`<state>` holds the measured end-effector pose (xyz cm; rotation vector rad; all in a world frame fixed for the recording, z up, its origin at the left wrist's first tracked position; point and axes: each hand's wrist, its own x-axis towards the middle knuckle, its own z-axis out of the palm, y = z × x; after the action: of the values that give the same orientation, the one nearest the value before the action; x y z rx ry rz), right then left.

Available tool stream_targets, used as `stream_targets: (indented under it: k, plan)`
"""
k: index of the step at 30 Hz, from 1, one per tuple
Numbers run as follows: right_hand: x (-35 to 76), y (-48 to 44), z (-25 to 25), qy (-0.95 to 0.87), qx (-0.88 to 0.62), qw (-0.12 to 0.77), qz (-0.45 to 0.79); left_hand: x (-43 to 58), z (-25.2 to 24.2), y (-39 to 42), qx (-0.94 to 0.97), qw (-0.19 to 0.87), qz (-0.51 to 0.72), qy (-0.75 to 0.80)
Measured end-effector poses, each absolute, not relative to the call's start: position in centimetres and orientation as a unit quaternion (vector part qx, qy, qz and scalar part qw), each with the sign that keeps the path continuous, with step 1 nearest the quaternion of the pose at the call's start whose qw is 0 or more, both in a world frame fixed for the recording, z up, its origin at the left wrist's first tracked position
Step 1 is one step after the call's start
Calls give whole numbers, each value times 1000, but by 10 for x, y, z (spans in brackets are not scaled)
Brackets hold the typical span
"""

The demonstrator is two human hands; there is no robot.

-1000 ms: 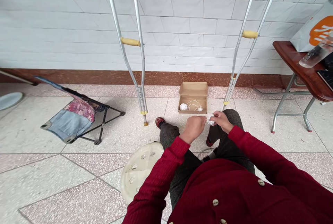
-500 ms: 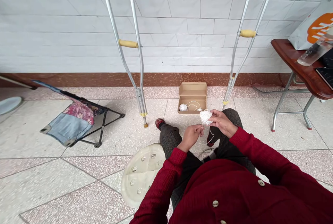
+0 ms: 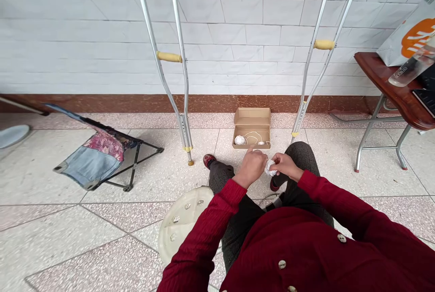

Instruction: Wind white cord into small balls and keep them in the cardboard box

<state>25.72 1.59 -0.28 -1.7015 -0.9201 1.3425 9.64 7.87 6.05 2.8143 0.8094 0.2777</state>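
Note:
In the head view a ball of white yarn [image 3: 270, 168] is held between my knees. My right hand [image 3: 286, 165] is closed around its right side, thumb and fingers gripping it. My left hand [image 3: 253, 168] is against the ball's left side with its fingers curled in, closed on the yarn's strand; the back of the hand hides most of the fingertips. Beyond my hands an open cardboard box [image 3: 252, 130] stands on the floor. A second white yarn ball [image 3: 239, 140] lies inside it at the left, with loose strand trailing to the right.
Two crutches [image 3: 169, 57] [image 3: 324, 45] lean on the tiled wall. At the left is a folding chair [image 3: 90, 160]. A round pale plastic stool [image 3: 185, 215] is by my left leg. At right, a red-brown table [image 3: 384, 72] bears a bottle [image 3: 409, 71] and a bag.
My left hand has risen and turned over beside the ball. The ball and my right hand have lowered slightly, and the hanging strand below them no longer shows.

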Motion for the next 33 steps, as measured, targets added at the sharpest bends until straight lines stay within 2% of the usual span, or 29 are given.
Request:
stream_targets:
  k: [4,9,11,18,28,33]
  plan:
    - [265,35,-1,-294,-664,494,478,99,63,63,923,153,125,329]
    - [271,45,20,-236,-633,565,474,93,42,42,841,405,121,337]
    - [269,40,32,-256,-611,572,484,88,31,38,811,458,132,338]
    - [270,14,56,-329,-580,554,499,73,24,39,785,508,152,320]
    - [300,27,26,-272,-668,564,402,58,53,15,645,696,151,277]
    - [300,30,36,-244,-654,573,430,40,49,17,638,694,129,308]
